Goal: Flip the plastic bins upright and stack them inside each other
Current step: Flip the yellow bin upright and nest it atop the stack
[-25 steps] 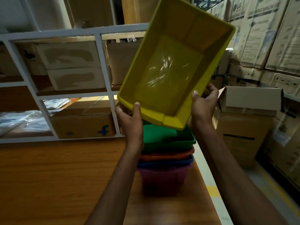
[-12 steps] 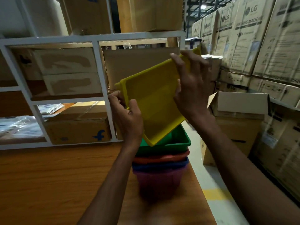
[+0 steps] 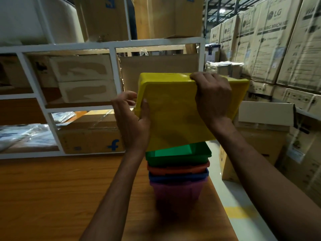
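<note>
Head view, fingers [image 3: 199, 77] curled over edges of yellow bin [image 3: 171, 119]

dim warehouse light, soft motion blur, wide-angle edge bending

I stand in a warehouse — tall stacks of LG cartons [image 3: 271, 40] fill the right side, a white metal rack [image 3: 111, 45] before me holds more cardboard boxes [image 3: 90, 140], and a yellow line [image 3: 241, 212] marks the floor.
</note>
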Demonstrator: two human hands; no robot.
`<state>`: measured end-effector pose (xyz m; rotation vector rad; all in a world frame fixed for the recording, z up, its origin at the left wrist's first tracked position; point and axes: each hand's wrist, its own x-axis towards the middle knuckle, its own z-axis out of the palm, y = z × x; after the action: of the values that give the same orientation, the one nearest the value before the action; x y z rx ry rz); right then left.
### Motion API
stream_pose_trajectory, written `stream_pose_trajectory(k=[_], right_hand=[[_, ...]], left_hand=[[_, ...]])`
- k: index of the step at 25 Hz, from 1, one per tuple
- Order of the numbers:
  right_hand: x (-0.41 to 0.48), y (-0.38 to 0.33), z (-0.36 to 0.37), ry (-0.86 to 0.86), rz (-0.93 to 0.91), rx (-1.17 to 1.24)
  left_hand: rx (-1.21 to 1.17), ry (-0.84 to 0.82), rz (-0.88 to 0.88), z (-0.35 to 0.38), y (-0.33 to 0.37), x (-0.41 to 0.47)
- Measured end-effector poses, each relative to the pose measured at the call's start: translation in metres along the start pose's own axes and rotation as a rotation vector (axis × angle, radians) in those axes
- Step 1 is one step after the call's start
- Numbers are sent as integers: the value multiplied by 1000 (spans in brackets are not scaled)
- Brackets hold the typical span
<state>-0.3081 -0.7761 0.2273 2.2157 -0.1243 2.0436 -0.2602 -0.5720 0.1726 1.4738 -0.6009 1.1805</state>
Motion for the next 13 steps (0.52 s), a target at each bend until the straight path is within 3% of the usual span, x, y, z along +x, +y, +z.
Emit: stream_pose_trajectory(k=[3, 6, 9, 13], right_hand=[[-4, 4, -3, 91, 168, 47], [7, 5, -10, 239, 293, 106], [18, 0, -15, 343, 441, 121], [11, -14, -17, 337, 518, 137]], left_hand=[[148, 138, 8, -4, 2, 2], [30, 180, -80, 1, 1, -7], [-205, 17, -249, 15, -7, -17], [-275, -118, -205, 19, -20, -25]])
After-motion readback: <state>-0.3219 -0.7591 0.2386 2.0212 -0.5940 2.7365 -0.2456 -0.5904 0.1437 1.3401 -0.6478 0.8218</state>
